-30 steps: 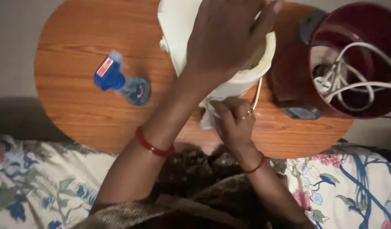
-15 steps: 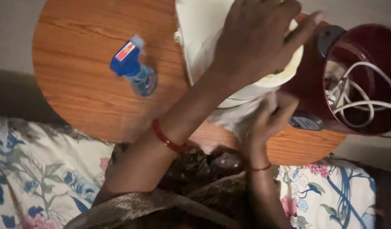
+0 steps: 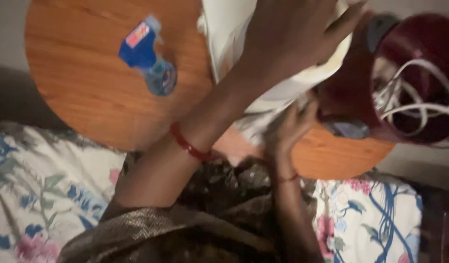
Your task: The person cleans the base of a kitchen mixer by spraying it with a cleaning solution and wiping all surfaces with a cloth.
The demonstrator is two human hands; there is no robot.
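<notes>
A round wooden table (image 3: 88,97) fills the top of the view, with a flowered bedcover (image 3: 44,195) below it. On the table's right side stands a dark red pot (image 3: 419,78) with a white cord (image 3: 409,102) coiled inside. Just left of it, touching or nearly so, is a cream-coloured appliance (image 3: 234,34), the thing being worked on, at the table's upper middle. The left hand (image 3: 292,39) lies spread over its top, fingers wide, pressing it steady. The right hand (image 3: 288,129) is below, at the appliance's lower edge, curled on a white cloth (image 3: 256,124); the blur hides how tightly it grips. A blue spray bottle (image 3: 149,61) lies on its side well to the left.

To wipe well, the person would likely do best to keep the left palm firm so the body does not slide toward the pot, bunch the cloth into a pad, and work around the lower rim in short strokes.
</notes>
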